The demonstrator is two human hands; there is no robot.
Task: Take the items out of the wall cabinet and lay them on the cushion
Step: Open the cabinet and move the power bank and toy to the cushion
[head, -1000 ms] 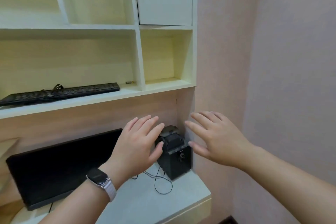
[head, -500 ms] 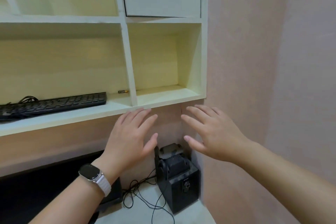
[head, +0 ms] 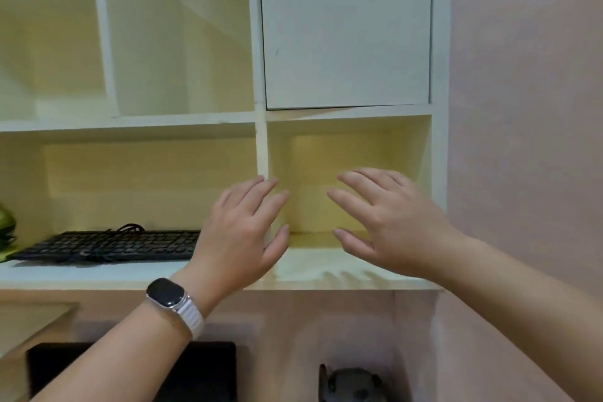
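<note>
Hovering before the wall cabinet [head: 261, 122], both hands are empty, with fingers straight and spread and palms turned toward the shelves. The left hand [head: 238, 232], with a dark-faced watch [head: 168, 294] on a pale band at its wrist, sits in front of the upright divider between the two lower compartments. The right hand [head: 391, 222] is in front of the small lower-right compartment; whether it touches the shelf I cannot tell.

A black keyboard [head: 114, 246] lies flat in the wide lower-left compartment, its cable bunched on top and its right end hidden behind the left hand. Something green [head: 6, 225] shows at the far left edge — too cut off to name. Above the right hand, a white cabinet door [head: 346, 36] is closed. Below the shelves, a black screen [head: 202, 369] and a dark device [head: 352, 383] sit at the bottom edge.
</note>
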